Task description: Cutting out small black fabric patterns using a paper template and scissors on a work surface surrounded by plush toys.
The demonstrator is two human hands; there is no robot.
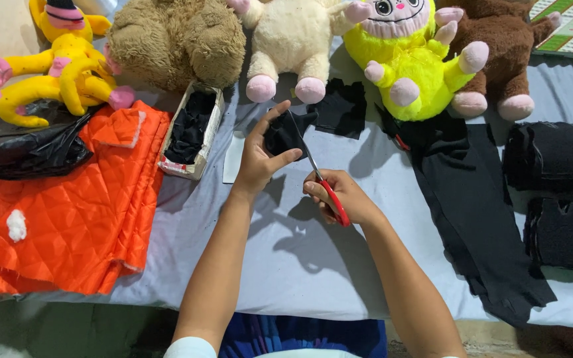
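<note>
Scissors (319, 179) handles hidden in right hand (343, 195); plush toys' (286, 40) heads cropped.

A single head-worn camera looks steeply down over the person's own forearms onto a grey-covered table (300, 265). It faces forward across the table, so the near edge runs along the bottom of the frame and a row of plush toys (286, 40) lies beyond the fingertips at the top. The view is close, within arm's reach. No second view shares the scene.
</note>
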